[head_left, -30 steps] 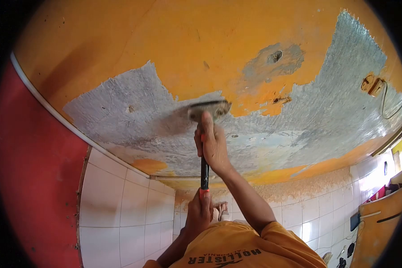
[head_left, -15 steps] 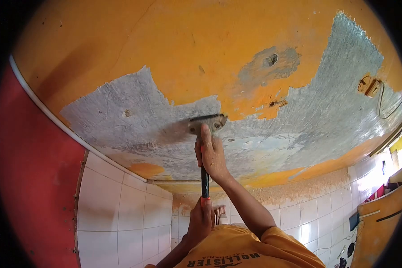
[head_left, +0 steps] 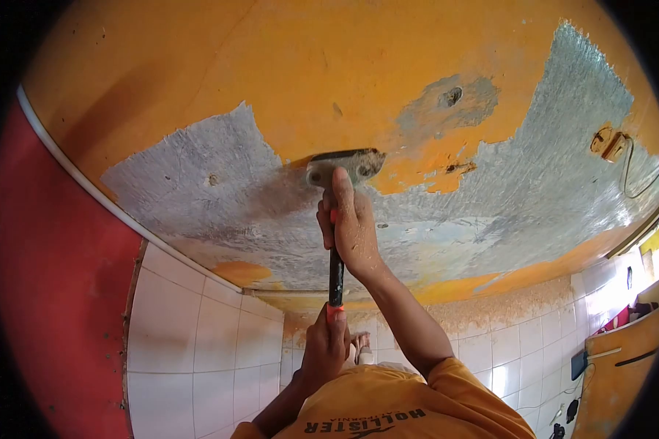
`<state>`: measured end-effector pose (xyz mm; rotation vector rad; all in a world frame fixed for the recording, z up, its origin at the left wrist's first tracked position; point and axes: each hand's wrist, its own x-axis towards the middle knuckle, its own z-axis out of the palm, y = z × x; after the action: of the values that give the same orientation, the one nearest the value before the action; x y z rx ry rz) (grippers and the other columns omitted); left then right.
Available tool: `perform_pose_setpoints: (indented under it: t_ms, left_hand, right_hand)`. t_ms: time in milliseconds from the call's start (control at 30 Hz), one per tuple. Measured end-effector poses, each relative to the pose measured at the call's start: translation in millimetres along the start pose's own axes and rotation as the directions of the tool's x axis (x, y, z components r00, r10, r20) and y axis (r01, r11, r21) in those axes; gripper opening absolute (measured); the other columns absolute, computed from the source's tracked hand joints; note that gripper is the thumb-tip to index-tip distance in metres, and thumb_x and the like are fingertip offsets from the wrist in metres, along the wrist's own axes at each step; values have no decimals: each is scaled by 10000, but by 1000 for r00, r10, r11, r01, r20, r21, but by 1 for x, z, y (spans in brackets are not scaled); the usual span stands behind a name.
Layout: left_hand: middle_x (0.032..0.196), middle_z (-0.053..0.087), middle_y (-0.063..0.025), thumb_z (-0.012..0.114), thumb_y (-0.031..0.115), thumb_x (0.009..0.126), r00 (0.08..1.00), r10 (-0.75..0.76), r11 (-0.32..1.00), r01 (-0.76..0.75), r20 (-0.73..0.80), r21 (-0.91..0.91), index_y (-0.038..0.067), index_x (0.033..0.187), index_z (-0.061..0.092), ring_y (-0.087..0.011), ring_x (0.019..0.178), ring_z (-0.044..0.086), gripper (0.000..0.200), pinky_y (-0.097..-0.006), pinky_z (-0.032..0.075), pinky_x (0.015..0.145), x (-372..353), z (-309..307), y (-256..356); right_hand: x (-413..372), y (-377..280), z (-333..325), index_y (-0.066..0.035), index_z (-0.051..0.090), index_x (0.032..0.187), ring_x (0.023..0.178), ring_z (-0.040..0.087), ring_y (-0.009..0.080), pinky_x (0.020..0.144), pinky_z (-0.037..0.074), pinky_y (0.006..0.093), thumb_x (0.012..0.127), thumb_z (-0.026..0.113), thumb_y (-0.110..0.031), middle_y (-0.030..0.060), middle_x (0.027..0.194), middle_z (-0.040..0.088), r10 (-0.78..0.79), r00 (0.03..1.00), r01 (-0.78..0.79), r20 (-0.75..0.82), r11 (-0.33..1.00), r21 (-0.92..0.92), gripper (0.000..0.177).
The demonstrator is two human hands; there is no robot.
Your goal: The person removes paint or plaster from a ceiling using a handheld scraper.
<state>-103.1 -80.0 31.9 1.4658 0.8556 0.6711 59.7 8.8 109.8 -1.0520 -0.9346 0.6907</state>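
A long-handled scraper (head_left: 336, 282) with a wide metal head lies against the orange wall (head_left: 285, 66). Its blade edge touches the border between the orange paint and a bare grey patch (head_left: 198, 161). Near the head, my right hand (head_left: 353, 227) is wrapped round the black and red handle, thumb stretched along the top. Lower down, my left hand (head_left: 326, 344) is closed round the handle's end. Dust specks cover my right hand.
A red wall (head_left: 58, 271) and a pale pipe (head_left: 80, 179) run along the left. An electrical socket (head_left: 609, 144) with a cable sits at the right. Paint dust (head_left: 483, 316) lies on the white tiled floor. An orange cabinet (head_left: 622, 373) stands lower right.
The scraper head and both my hands have moved up the wall. Orange paint that showed above the blade is now partly covered by the head.
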Motion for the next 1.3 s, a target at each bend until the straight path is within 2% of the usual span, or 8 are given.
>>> perform_pose_setpoints:
  t_ms: [67, 167, 300, 533, 633, 800, 900, 1300]
  left_hand:
    - [558, 396, 22, 380, 368, 1098, 1000, -13, 1000, 13, -4, 1, 91, 924, 450, -75, 393, 345, 335, -259, 297, 379, 0, 2, -8]
    - [555, 399, 15, 375, 385, 1099, 998, -59, 998, 59, 0, -34, 91, 923, 447, -79, 382, 338, 350, -260, 293, 370, -3, 7, -17]
    - [553, 408, 9, 365, 401, 1099, 998, -57, 997, 58, 29, -57, 93, 914, 449, -82, 370, 339, 369, -258, 288, 361, -3, -2, -1]
    - [549, 396, 6, 356, 411, 1100, 997, -74, 994, 74, 8, -74, 93, 921, 434, -85, 368, 331, 373, -261, 275, 355, -7, 4, -11]
    - [550, 405, 9, 358, 404, 1100, 998, -56, 996, 57, 24, -69, 99, 903, 438, -83, 367, 340, 372, -257, 279, 357, -4, 0, 12]
    - [535, 382, 10, 363, 415, 1099, 995, -103, 992, 104, 11, -75, 94, 927, 429, -87, 367, 335, 370, -259, 278, 361, -7, 3, -12]
    - [535, 392, 9, 365, 409, 1099, 998, -62, 993, 63, 13, -95, 94, 911, 437, -87, 368, 341, 374, -257, 281, 364, -4, 1, -12]
    - [552, 413, 1, 338, 486, 1089, 990, -139, 986, 142, 37, -91, 87, 922, 441, -84, 372, 359, 445, -258, 290, 354, 1, -19, -4]
  right_hand:
    - [-5, 8, 0, -85, 443, 479, 347, 381, 134, 390, 319, 297, 1072, 271, -574, 29, 377, 391, 19, 1000, -19, -11, 1000, -16, 788]
    - [-12, 26, -4, -105, 411, 652, 354, 377, 101, 391, 288, 265, 1061, 309, -592, 18, 432, 387, 90, 996, -90, 12, 996, -17, 644]
    - [-1, 2, 1, -98, 434, 683, 353, 384, 103, 389, 297, 261, 1054, 310, -608, 14, 437, 402, 31, 999, -31, 19, 1000, 6, 642]
    - [-6, 12, 0, -105, 419, 683, 355, 369, 99, 392, 283, 259, 1054, 318, -604, 13, 435, 391, 73, 997, -72, 27, 997, -31, 630]
    - [0, -11, 6, -90, 427, 505, 346, 396, 124, 389, 331, 286, 1073, 286, -569, 14, 389, 385, 47, 999, -47, -8, 999, 27, 757]
    - [-11, 22, 1, -72, 453, 489, 339, 391, 132, 390, 333, 294, 1075, 282, -565, 22, 382, 390, 94, 995, -94, 11, 995, -31, 784]
    - [-1, -5, 4, -67, 457, 482, 340, 399, 141, 393, 340, 304, 1077, 286, -559, 23, 378, 383, -22, 1000, 23, 12, 994, -106, 790]
    - [0, 17, 22, -6, 488, 590, 437, 441, 129, 446, 356, 354, 1091, 363, -462, 41, 443, 397, 66, 997, -71, -37, 989, -132, 689]
